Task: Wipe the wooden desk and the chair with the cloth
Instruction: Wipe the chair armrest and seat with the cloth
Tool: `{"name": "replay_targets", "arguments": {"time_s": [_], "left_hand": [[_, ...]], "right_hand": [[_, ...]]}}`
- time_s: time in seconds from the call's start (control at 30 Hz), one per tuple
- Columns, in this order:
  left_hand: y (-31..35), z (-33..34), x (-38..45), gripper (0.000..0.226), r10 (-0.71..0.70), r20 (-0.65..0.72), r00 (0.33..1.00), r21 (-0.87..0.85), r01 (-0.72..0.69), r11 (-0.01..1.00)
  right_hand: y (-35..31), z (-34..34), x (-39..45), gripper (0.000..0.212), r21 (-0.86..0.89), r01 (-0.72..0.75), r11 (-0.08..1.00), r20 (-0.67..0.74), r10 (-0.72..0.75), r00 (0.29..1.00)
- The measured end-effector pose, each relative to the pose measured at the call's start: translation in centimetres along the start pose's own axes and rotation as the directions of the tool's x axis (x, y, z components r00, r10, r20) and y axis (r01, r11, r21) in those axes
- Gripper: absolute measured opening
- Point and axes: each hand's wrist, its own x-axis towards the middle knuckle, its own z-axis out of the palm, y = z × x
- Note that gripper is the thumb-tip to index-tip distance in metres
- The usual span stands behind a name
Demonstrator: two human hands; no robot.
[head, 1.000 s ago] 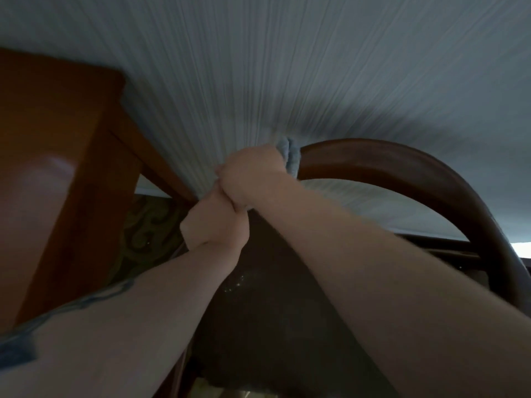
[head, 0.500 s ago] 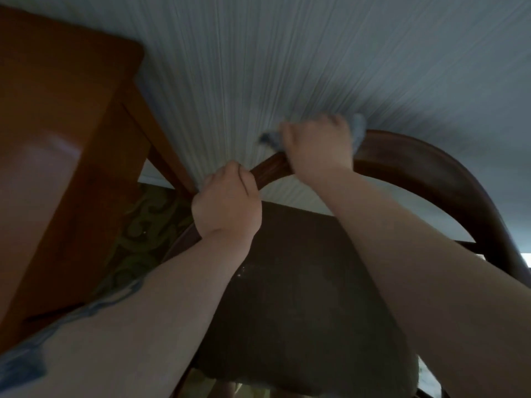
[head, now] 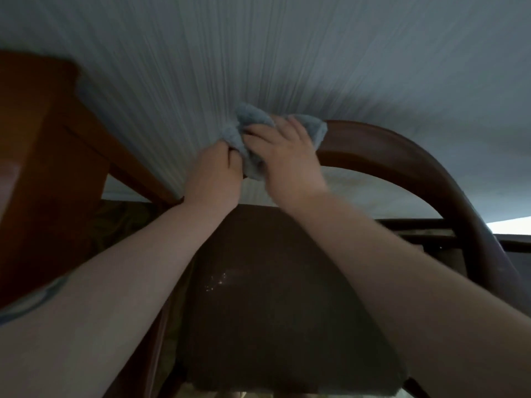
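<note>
The cloth [head: 254, 130] is a pale blue, fluffy fleece rag, bunched over the top of the chair's curved wooden back rail [head: 396, 150]. It looks soft and light, limp enough to mould around the rail, so it probably needs a full-hand hold to keep it from sliding off the polished wood; the best place to take it is where it already wraps the rail, with fabric between palm and wood.

The right hand [head: 287, 159] lies over the cloth, its fingers [head: 290, 124] spread across the fleece and bent down over the rail, holding the fabric against the wood. One fold sticks out beyond the fingertips, towards the wall; another hangs under the palm. The left hand [head: 214, 170] sits just beside it, fingers curled tight in a fist. It touches the cloth's lower edge, and it appears to grip the rail's left end, though the rail is hidden there, so I cannot tell whether it pinches fabric too.

Below the wrists is the chair's dark brown padded seat [head: 273, 311], with a few pale specks near its middle. Left of the left hand stands the reddish wooden desk [head: 43, 156]. Behind the fingers rises a grey-blue striped wall [head: 287, 53].
</note>
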Motion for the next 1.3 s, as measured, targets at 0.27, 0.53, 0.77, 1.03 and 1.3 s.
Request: {"name": "replay_targets", "arguments": {"time_s": [0.27, 0.53, 0.77, 1.03, 1.3], "left_hand": [[1.9, 2.7, -0.7, 0.033, -0.024, -0.229, 0.973, 0.125, 0.054, 0.991], [3.2, 3.2, -1.0, 0.032, -0.03, -0.259, 0.965, 0.159, 0.074, 0.985], [5.4, 5.1, 2.1, 0.031, 0.126, -0.125, 0.984, 0.291, -0.085, 0.953], [5.8, 7.6, 1.0, 0.045, 0.224, -0.221, 0.949, 0.404, -0.12, 0.907], [5.5, 7.7, 0.5, 0.045, 0.275, -0.224, 0.935, 0.359, -0.184, 0.915]], "right_hand": [[3.4, -1.2, -1.5, 0.051, -0.048, -0.553, 0.832, -0.157, 0.541, 0.826], [3.8, -2.8, 1.6, 0.041, 0.014, -0.361, 0.932, 0.0, 0.361, 0.933], [4.2, -3.4, 2.7, 0.048, -0.134, -0.53, 0.837, -0.028, 0.531, 0.847], [8.3, 0.2, -3.9, 0.037, 0.081, -0.619, 0.781, -0.424, 0.589, 0.688], [13.0, 0.3, -6.7, 0.08, -0.338, -0.147, 0.93, -0.213, 0.076, 0.974]]}}
